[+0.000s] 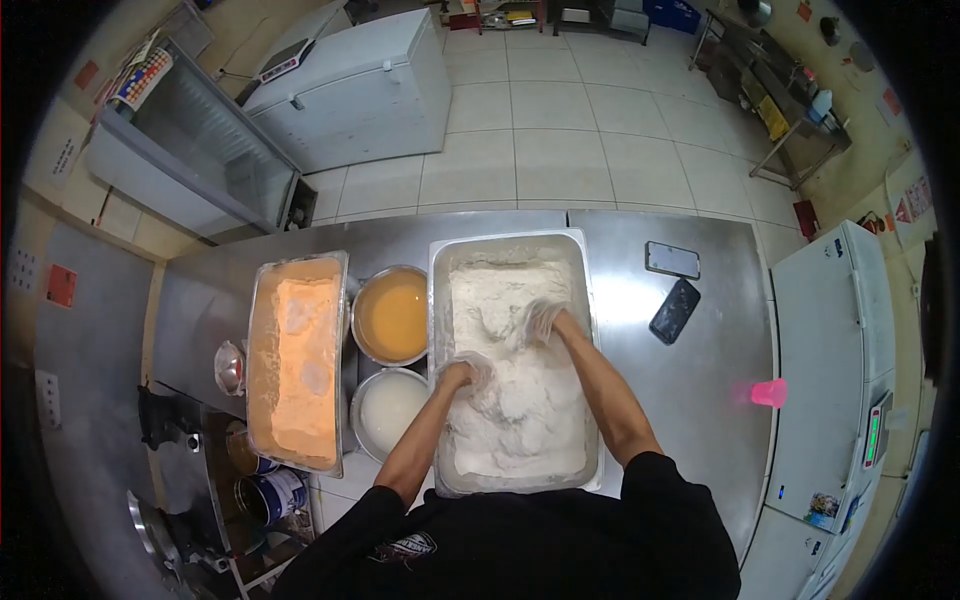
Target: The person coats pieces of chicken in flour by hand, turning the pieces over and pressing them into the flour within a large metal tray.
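A deep rectangular metal tray [593,400] of white flour [530,440] stands in front of me on the steel table. Both my hands wear clear plastic gloves. My left hand [477,376] is in the flour near the tray's left side, its fingers hidden by flour and glove. Farther back and to the right, my right hand [543,320] reaches into the flour, its fingertips also hard to make out. Left of the tray are a metal bowl of orange-yellow liquid [392,315] and a bowl of whitish liquid [392,405].
A long tray of orange powder [305,370] stands farther left, beside a small metal bowl [229,368]. Two phones [673,260] lie to the right, with a pink cup [769,392] near the table's right edge [765,300]. A chest freezer [350,95] stands beyond the table.
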The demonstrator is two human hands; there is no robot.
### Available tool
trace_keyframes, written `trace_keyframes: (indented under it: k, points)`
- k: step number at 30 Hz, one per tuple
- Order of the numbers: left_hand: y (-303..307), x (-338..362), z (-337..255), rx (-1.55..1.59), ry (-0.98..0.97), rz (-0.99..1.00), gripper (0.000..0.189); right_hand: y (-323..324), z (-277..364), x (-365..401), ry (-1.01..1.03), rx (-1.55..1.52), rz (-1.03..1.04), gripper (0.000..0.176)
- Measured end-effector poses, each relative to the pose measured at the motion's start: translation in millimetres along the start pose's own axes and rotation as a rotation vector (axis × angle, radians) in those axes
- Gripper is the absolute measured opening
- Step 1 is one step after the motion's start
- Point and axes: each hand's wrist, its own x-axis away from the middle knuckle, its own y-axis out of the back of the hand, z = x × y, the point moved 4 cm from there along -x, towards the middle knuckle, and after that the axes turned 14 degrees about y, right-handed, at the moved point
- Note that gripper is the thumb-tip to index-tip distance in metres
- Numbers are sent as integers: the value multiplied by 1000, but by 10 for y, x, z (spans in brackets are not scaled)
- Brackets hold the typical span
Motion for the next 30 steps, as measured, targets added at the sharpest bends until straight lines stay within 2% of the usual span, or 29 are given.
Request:
trace_keyframes:
  k: [3,6,8,11,13,14,15,16,17,18,21,22,24,27,30]
  points:
    - [460,-142,-332,-59,-45,-127,42,603,420,-333,-13,425,166,27]
    - [967,-513,-644,-63,-42,-319,42,493,966,-589,85,542,211,32]
    - [1174,-655,-715,-25,-4,-379,42,297,1331,-638,106,531,234,35]
    - [1090,-712,-699,-72,-3,-354,42,-37,1043,-541,53,371,128,32]
    - [686,-783,-519,-216,-62,-303,42,94,679,-326,-106,359,279,30]
    - [392,-882,-368,-409,-121,-377,40,147,544,-178,-177,328,323,29]
    - [303,-553,-409,-346,-169,-567,40,-1,221,38,44,-72,9,23]
    - [299,-131,-491,-280,-220,-759,39,-138,123,206,100,-193,-131,22]
    - [298,100,-484,-231,-183,-530,34,-266,41,380,172,-307,-262,23]
    - [261,289,-472,-175,-145,-300,30,-263,262,544,78,-144,-201,23]
    - [73,685,-583,-693,-322,-205,26,-85,953,928,-191,344,-6,27]
    - [-48,722,-515,-715,-318,-231,26,-113,1030,974,-173,322,28,27]
    - [-200,696,-368,-572,-250,-270,26,-128,1174,1048,-139,285,88,28]
    - [-242,535,-201,-239,-120,-193,26,91,1550,1041,-81,269,313,30]
    - [-105,404,-197,113,-40,-105,26,84,1314,1006,-412,-105,228,32]
